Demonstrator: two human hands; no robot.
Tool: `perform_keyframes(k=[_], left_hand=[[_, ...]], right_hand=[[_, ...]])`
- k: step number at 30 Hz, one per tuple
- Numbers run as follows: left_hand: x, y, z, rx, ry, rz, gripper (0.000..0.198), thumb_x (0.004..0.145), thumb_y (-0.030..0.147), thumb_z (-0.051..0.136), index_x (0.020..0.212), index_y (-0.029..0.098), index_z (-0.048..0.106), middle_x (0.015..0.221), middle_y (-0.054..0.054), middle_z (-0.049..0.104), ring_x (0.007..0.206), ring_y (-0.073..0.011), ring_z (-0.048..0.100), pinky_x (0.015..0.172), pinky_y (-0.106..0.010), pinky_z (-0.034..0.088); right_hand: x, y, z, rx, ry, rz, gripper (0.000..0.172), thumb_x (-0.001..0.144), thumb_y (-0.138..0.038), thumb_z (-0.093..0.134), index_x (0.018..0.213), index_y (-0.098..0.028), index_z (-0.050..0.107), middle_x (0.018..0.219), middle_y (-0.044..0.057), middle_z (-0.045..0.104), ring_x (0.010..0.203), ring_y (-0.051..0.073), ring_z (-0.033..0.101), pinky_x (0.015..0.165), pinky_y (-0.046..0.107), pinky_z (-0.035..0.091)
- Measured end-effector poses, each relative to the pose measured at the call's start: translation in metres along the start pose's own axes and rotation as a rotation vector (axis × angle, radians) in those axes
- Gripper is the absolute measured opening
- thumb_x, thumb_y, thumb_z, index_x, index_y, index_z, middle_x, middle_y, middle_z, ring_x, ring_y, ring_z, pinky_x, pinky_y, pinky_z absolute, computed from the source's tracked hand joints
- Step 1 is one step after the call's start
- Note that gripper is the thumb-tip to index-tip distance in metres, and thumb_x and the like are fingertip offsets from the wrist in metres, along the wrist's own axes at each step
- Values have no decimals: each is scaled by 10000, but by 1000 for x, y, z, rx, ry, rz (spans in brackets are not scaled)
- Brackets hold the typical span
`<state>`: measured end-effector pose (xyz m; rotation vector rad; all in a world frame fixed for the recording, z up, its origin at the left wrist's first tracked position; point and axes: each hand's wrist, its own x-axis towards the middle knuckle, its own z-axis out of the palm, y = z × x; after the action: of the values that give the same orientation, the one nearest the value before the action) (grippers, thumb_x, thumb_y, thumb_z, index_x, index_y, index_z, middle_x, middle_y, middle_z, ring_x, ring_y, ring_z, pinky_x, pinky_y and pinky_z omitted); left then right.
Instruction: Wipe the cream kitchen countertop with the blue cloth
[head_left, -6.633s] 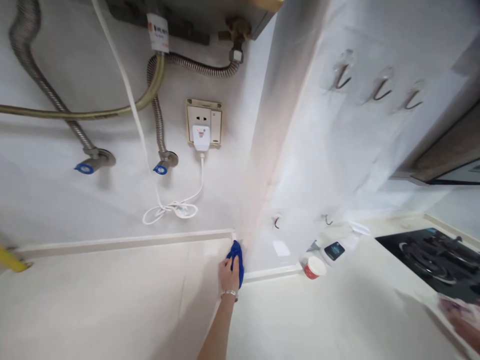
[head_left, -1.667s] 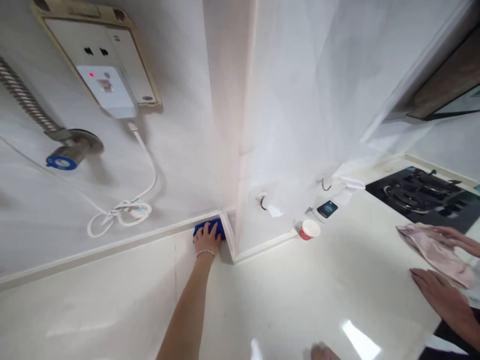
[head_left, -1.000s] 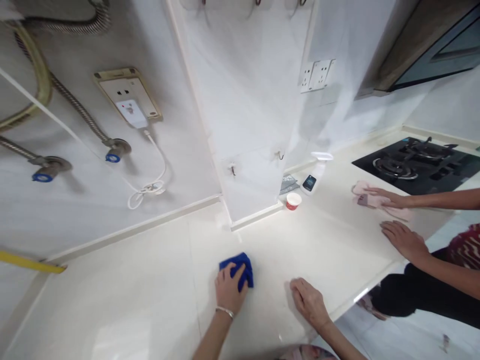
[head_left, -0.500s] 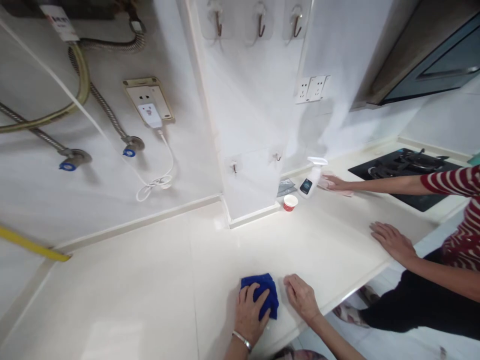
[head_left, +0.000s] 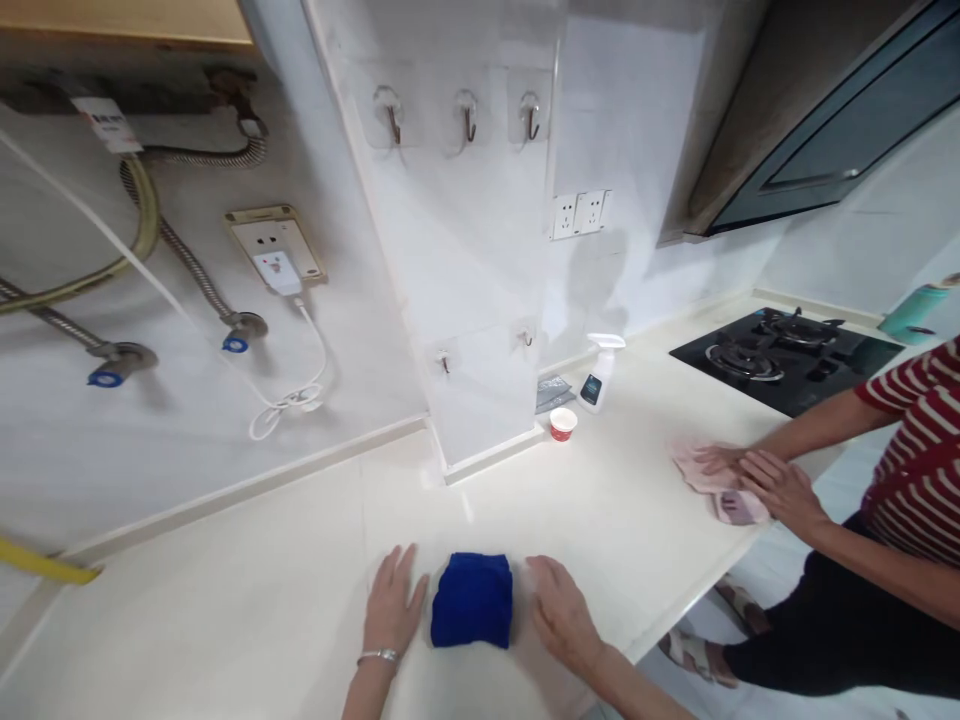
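A folded blue cloth [head_left: 472, 600] lies flat on the white countertop [head_left: 292, 580], between my two hands. To its left is my left hand [head_left: 394, 605], with a silver bracelet at the wrist; the fingers are spread and hold nothing. Just right of the cloth, my right hand [head_left: 559, 610] is slightly curved with its fingers partly apart, and nothing shows in it. Neither hand appears to touch the cloth.
At the right, another person's hands press a pink cloth [head_left: 697, 470] on the counter. A white spray bottle [head_left: 592, 385], a red-and-white cup [head_left: 562, 424] and a grey packet [head_left: 553, 392] stand by the wall. Beyond is a black gas stove [head_left: 780, 355].
My left hand has let go of the blue cloth and moved left. The cloth now lies more squarely folded. The other person's hands have come together over the pink cloth, nearer the counter's front edge.
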<state>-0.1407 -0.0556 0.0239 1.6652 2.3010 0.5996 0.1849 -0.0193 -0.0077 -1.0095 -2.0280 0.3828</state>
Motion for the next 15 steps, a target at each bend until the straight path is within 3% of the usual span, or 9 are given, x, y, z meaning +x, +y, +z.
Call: perform_keyframes(k=[4, 8, 11, 15], left_hand=[[-4, -35, -18, 111, 87, -297, 722, 905, 516, 367, 1480, 98, 495, 1647, -251, 321, 1558, -451, 165, 1247, -676, 166], [-14, -53, -26, 219, 76, -529, 739, 930, 623, 216, 1552, 264, 391, 1712, -168, 201, 1577, -415, 112, 1234, -687, 82], [-16, -58, -22, 303, 90, -553, 749, 917, 673, 171, 1572, 343, 320, 1720, -122, 201, 1580, -388, 133, 1232, -666, 89], [-14, -62, -18, 328, 138, -526, 779, 895, 699, 178, 1567, 339, 340, 1713, -119, 227, 1568, -397, 167, 1216, -666, 134]], right_hand=[[32, -43, 35, 43, -365, -60, 758, 834, -249, 563, 1556, -201, 335, 1605, 189, 363, 1466, 409, 350, 1189, 636, 313], [48, -65, 48, 12, -740, -13, 772, 873, -417, 579, 1583, -260, 320, 1720, 151, 107, 1558, 457, 56, 1202, 738, 8], [53, -69, 38, 47, -768, -12, 728, 931, -522, 535, 1585, -279, 326, 1725, 137, 72, 1567, 432, 19, 1206, 709, -63], [58, -72, 24, 101, -727, -17, 705, 963, -608, 485, 1577, -289, 345, 1720, 139, 113, 1574, 405, 44, 1219, 697, -27]])
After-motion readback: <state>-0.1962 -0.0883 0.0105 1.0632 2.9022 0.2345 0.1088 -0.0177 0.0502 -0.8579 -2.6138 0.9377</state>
